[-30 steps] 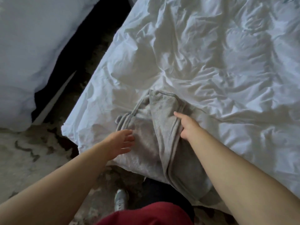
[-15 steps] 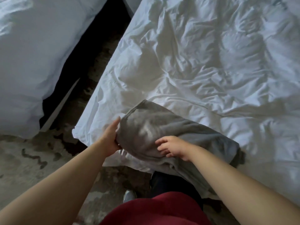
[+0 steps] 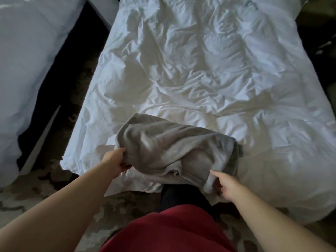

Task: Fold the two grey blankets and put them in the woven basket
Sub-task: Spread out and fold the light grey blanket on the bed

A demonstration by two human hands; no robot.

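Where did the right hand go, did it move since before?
Yes. The right hand moved back toward the person, from further up the white bed to its near edge, where it grips the grey blanket.

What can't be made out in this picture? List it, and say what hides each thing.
Head view, the only one:
- Left hand: fingers tucked under the grey blanket.
- Right hand: fingertips covered by the blanket's hanging corner.
- Woven basket: not in frame.
- Second grey blanket: none shows; it may be outside the frame.
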